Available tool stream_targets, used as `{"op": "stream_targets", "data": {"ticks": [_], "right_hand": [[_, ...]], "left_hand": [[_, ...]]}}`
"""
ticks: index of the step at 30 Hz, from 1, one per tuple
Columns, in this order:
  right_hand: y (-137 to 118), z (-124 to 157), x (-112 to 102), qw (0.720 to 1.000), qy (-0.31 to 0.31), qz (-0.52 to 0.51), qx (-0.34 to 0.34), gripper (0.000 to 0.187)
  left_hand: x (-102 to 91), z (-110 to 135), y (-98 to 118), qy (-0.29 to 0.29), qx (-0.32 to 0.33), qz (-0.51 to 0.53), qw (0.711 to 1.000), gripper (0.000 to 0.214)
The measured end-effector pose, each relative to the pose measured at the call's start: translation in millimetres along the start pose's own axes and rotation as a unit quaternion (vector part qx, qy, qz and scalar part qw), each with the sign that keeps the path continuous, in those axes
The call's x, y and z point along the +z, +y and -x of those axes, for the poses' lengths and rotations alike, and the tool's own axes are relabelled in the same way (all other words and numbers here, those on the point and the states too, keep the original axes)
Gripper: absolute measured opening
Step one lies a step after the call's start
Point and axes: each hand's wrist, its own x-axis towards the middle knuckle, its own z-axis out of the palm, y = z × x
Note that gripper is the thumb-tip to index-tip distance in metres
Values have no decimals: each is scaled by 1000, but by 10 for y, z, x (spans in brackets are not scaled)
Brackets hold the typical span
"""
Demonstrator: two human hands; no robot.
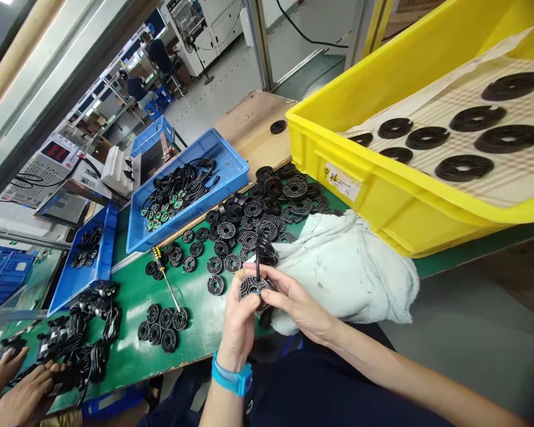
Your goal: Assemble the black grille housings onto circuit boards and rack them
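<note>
Both my hands meet over the front edge of the green mat [195,320]. My left hand [239,323], with a blue watch on its wrist, grips a round black slotted disc [253,287] from below. My right hand [293,296] pinches the same disc from the right, fingers curled on its rim. A coiled black cable [264,249] rises from the disc's middle. A pile of the same black discs [267,207] lies just behind, and small groups of discs [162,326] lie to the left.
A pale cloth [347,267] lies right of my hands. A yellow crate [382,178] holds discs on cardboard. Blue trays [222,160] hold cabled parts. A screwdriver [166,279] rests on the mat. Another person's hands [20,385] handle black cabled parts at bottom left.
</note>
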Motion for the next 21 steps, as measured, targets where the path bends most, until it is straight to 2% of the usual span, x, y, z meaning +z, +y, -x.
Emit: {"op": "stream_targets", "data": {"ticks": [3, 6, 12, 16, 21], "right_hand": [[-57, -21, -18, 1000, 11, -11, 17, 51], [-100, -47, -26, 999, 24, -17, 24, 49], [-69, -103, -32, 999, 40, -10, 28, 47], [-41, -115, -12, 999, 46, 0, 27, 44], [-38, -81, 15, 999, 37, 16, 10, 47]], "left_hand": [[-87, 9, -69, -45, -2, -31, 999, 48], [-95, 7, -134, -60, 16, -55, 997, 49], [-15, 11, -197, -19, 47, -67, 996, 42], [-35, 14, -212, -23, 38, -62, 997, 43], [-59, -20, -185, -21, 36, 5, 999, 39]]}}
